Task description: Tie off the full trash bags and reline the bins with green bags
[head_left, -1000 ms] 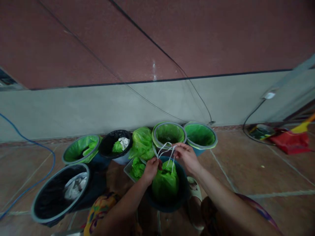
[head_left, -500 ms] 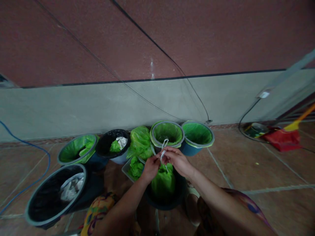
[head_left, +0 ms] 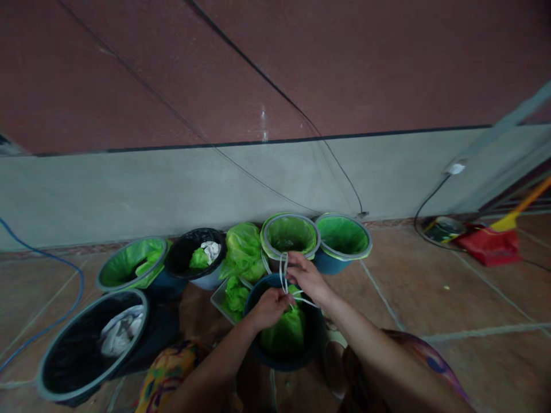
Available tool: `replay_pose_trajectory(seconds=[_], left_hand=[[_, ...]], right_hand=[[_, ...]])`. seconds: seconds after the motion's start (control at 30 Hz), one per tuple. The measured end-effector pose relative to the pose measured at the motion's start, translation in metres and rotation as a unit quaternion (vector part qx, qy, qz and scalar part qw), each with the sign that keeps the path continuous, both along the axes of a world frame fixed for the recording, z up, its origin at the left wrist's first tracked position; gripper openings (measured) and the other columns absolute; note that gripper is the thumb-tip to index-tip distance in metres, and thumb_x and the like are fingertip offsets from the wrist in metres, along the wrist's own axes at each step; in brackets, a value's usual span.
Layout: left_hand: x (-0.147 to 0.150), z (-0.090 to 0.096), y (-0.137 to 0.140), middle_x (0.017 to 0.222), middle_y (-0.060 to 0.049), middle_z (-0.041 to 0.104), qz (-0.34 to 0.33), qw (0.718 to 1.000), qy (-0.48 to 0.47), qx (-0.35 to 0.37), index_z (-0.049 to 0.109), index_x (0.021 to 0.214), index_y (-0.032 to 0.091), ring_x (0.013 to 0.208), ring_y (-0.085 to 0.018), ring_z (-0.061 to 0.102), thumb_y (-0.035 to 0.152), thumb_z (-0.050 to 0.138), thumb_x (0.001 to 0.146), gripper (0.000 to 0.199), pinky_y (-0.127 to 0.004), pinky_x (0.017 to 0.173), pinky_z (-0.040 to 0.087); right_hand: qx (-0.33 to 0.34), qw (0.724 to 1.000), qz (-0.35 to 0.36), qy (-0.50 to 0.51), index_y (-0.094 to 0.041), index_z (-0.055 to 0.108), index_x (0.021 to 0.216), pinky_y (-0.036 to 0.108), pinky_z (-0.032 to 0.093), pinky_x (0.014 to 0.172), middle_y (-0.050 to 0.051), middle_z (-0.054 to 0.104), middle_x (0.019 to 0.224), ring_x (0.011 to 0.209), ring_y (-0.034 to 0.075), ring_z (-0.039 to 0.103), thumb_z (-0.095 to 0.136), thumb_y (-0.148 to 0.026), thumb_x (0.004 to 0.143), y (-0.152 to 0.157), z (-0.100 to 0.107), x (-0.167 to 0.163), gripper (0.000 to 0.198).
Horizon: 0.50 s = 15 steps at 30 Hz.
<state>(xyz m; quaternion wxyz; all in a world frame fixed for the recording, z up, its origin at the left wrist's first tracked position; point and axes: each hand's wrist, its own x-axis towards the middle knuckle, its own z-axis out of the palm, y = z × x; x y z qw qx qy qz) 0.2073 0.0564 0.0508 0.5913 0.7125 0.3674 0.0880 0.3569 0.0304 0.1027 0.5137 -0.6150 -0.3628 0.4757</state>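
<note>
Cord loop [head_left: 286, 275] points up from L hand [head_left: 270, 308], long axis approx vert.

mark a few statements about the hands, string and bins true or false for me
1. White string is pinched in the left hand. True.
2. Only one hand is near the string. False: the right hand is close to it too.
3. The green bag below the hands sits inside a dark bin. True.
4. Every bin is lined in green. False: the front-left bin has a black liner.
5. A red dustpan lies right of the bins. True.
</note>
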Motion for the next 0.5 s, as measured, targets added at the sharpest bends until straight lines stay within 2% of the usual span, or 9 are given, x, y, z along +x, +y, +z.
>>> replay_pose_trajectory(seconds=[0.07, 0.17, 0.23, 0.33, 0.43, 0.5], left_hand=[[0.001, -0.005, 0.003, 0.057, 0.003, 0.05, 0.045, 0.998, -0.021, -0.025, 0.068, 0.075, 0.014, 0.053, -0.01, 0.042, 0.04, 0.048, 0.085, 0.035, -0.024, 0.055, 0.031], [0.002, -0.006, 0.006, 0.051, 0.003, 0.048, 0.123, 0.991, -0.033, -0.048, 0.06, 0.059, 0.016, 0.05, -0.01, 0.041, 0.042, 0.049, 0.084, 0.038, -0.024, 0.055, 0.031], [0.002, -0.003, 0.006, 0.05, 0.002, 0.049, 0.167, 0.983, -0.043, -0.062, 0.058, 0.055, 0.017, 0.05, -0.01, 0.042, 0.041, 0.052, 0.082, 0.037, -0.025, 0.054, 0.032], [0.001, 0.001, 0.005, 0.055, 0.0, 0.058, 0.204, 0.971, -0.08, -0.095, 0.065, 0.062, 0.015, 0.053, -0.011, 0.048, 0.037, 0.057, 0.077, 0.028, -0.025, 0.057, 0.037], [0.0, 0.003, 0.008, 0.062, -0.003, 0.064, 0.236, 0.96, -0.086, -0.121, 0.07, 0.07, 0.013, 0.058, -0.012, 0.054, 0.029, 0.062, 0.072, 0.018, -0.026, 0.059, 0.041], [-0.001, 0.003, 0.012, 0.062, -0.002, 0.065, 0.238, 0.965, -0.056, -0.095, 0.071, 0.071, 0.013, 0.058, -0.013, 0.055, 0.021, 0.064, 0.068, 0.011, -0.026, 0.061, 0.042]], right_hand=[[-0.049, 0.98, 0.035, -0.189, -0.018, 0.06, 0.12, 0.033, 0.047, 0.082, 0.01, 0.067, 0.115, 0.09, 0.02, 0.064, 0.064, -0.026, 0.075, -0.005, -0.005, 0.003, 0.046], [-0.086, 0.916, 0.177, -0.351, -0.016, 0.065, 0.114, 0.032, 0.045, 0.087, 0.011, 0.07, 0.109, 0.099, 0.022, 0.065, 0.054, -0.028, 0.087, -0.017, -0.007, 0.001, 0.031], [-0.093, 0.873, 0.243, -0.413, -0.017, 0.068, 0.104, 0.03, 0.044, 0.084, 0.01, 0.073, 0.102, 0.098, 0.021, 0.066, 0.045, -0.025, 0.093, -0.024, -0.005, -0.001, 0.027], [-0.109, 0.828, 0.255, -0.487, -0.016, 0.07, 0.099, 0.029, 0.043, 0.082, 0.012, 0.074, 0.101, 0.098, 0.021, 0.067, 0.04, -0.022, 0.095, -0.03, -0.001, -0.005, 0.03], [-0.114, 0.811, 0.273, -0.504, -0.017, 0.072, 0.096, 0.028, 0.043, 0.079, 0.012, 0.075, 0.099, 0.095, 0.021, 0.068, 0.041, -0.022, 0.095, -0.032, 0.003, -0.007, 0.031], [-0.105, 0.806, 0.303, -0.498, -0.018, 0.073, 0.091, 0.027, 0.043, 0.077, 0.01, 0.075, 0.093, 0.092, 0.021, 0.068, 0.043, -0.022, 0.094, -0.033, 0.004, -0.009, 0.031]])
